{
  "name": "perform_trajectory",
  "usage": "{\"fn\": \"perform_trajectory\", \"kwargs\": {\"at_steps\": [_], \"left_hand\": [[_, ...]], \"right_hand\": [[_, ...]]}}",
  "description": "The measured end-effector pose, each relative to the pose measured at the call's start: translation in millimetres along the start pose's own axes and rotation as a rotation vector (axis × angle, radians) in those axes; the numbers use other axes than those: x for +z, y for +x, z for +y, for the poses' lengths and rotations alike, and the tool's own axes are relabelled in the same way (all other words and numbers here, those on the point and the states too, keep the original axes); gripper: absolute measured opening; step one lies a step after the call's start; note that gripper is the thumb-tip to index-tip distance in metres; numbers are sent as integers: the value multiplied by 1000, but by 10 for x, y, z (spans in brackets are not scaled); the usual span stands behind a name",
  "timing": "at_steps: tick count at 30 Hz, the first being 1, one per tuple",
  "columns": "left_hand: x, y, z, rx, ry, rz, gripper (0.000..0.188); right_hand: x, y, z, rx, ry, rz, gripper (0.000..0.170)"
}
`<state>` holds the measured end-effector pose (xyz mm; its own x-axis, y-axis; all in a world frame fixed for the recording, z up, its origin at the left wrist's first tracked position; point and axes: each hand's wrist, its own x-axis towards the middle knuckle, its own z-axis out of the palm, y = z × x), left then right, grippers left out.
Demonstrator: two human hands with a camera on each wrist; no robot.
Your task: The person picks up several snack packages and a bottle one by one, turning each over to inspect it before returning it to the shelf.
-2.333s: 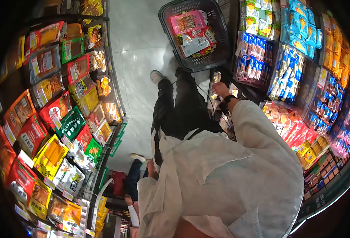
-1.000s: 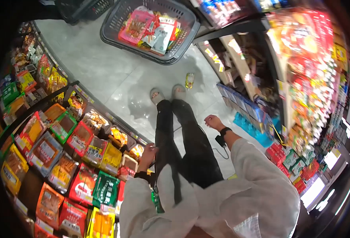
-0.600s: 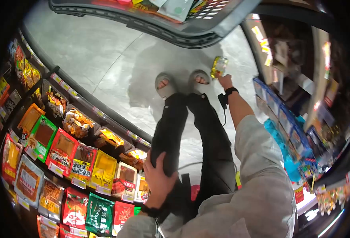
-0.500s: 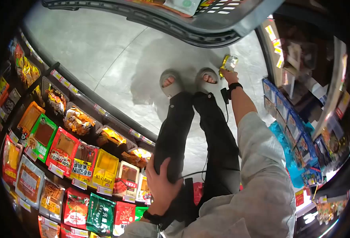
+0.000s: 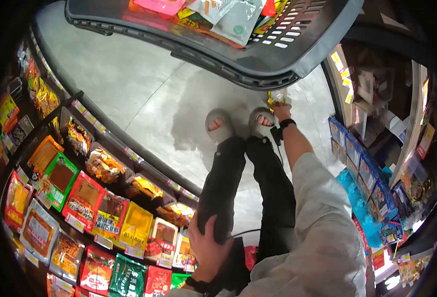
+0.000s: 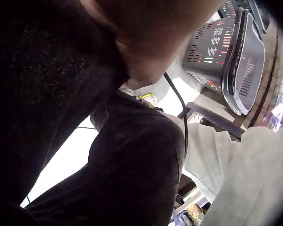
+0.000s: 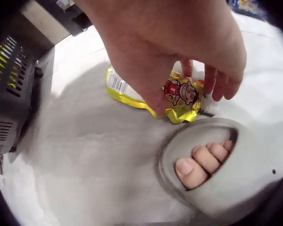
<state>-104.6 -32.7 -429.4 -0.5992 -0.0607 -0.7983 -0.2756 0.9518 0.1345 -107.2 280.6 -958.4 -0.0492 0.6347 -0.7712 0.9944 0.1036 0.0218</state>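
Observation:
Low by the floor, my right hand [image 5: 282, 112] grips a small yellow packet [image 7: 181, 94] printed with a cartoon figure and a barcode. In the right wrist view the thumb lies on its near side and curled fingers on its far side. The packet is just past the toe of the right grey slipper [image 7: 250, 165]; the hand hides part of it. My left hand [image 5: 211, 247] rests on the left knee in black trousers [image 5: 226, 173], its thumb spread from the fingers, holding nothing.
A grey shopping basket [image 5: 322, 44] with several snack bags [image 5: 238, 22] stands ahead, its rim near the right hand. Shelves of packaged food [image 5: 107, 213] line the left side. Blue boxes [image 5: 357, 153] and a dark shelf unit border the right. A black cable [image 6: 177, 92] hangs near the left wrist.
I have bent down, and the basket looms larger. My right hand has reached down to the packet on the floor and taken hold of it. My left hand has come onto the knee.

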Motion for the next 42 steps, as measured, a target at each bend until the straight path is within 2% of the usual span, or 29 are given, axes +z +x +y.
{"fn": "perform_trajectory", "kwargs": {"at_steps": [2,5,7,12,14,16,18,20,21,23,25,27,29,32,35,36,38,39,40,42], "left_hand": [[32,1,-27,16,-5,16,67],[64,-34,-62,27,-12,38,66],[80,-53,-58,35,-23,41,66],[149,-146,-114,80,-24,53,59],[230,-210,-131,69,-15,60,60],[288,-272,-74,68,6,65,53],[380,-322,-45,50,25,55,51],[445,-351,-15,114,55,141,41],[465,-382,12,120,85,147,40],[490,-389,81,104,131,157,40],[494,-383,122,106,184,132,41],[450,-406,160,93,205,67,41],[489,-379,136,100,203,65,41],[447,-331,157,99,218,37,41],[444,-305,195,96,220,32,39],[453,-302,218,96,217,37,38],[471,-314,251,116,220,34,38],[469,-310,288,127,220,34,38],[463,-312,314,133,223,33,38],[458,-322,327,133,224,37,38]], "right_hand": [[-146,-446,-254,-3,-184,123,77],[-66,-372,-140,-235,-149,71,57],[-127,-591,-16,-312,-87,31,49],[-671,-1310,94,-494,40,74,34],[-1251,-1800,161,-490,41,63,35],[-1819,-2177,430,-635,43,147,37],[-2707,-2927,419,-604,134,104,35],[-3471,-3615,398,-523,307,202,30],[-3883,-3972,385,-515,316,192,25],[-4441,-4277,692,-807,273,370,20],[-5136,-4873,739,-750,322,336,8],[-5741,-5432,640,-755,464,339,9],[-6207,-5794,735,-728,405,412,17],[-6633,-6125,837,-743,495,421,47],[-6815,-6314,797,-828,492,499,75],[-6851,-6327,780,-779,414,630,64],[-7023,-6238,1009,-620,433,843,49],[-7060,-6257,954,-648,470,916,34],[-7123,-6241,987,-662,609,891,29],[-7244,-6132,1165,-710,698,916,27]]}}
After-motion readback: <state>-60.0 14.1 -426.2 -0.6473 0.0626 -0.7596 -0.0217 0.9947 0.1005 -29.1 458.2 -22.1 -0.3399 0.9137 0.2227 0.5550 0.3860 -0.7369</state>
